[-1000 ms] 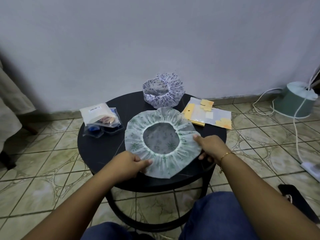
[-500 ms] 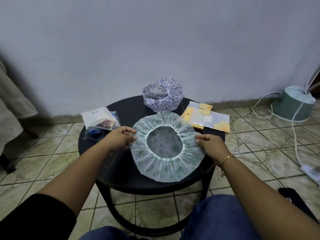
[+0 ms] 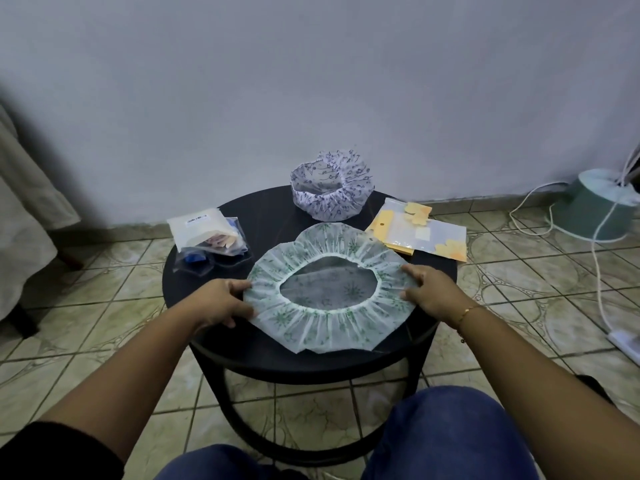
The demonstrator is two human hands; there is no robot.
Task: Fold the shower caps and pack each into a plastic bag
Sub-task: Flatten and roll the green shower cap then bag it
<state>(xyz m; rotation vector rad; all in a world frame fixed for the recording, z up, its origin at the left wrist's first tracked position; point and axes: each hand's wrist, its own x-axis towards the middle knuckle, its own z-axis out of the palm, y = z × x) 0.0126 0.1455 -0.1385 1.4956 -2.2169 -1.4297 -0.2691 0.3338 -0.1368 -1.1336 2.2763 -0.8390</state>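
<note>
The left hand (image 3: pixel 221 301) is pinching the left rim of the green shower cap (image 3: pixel 329 289), which is lying spread at the centre of the round table (image 3: pixel 277 216); the right hand (image 3: pixel 427 294) is gripping the right rim. Since 0.5 s ago, the cap is stretching wider and its opening is flattening. Probable faults: the elastic is pulling a rim free, or the cap is sliding toward the plastic bags (image 3: pixel 420 233), lying right of it
</note>
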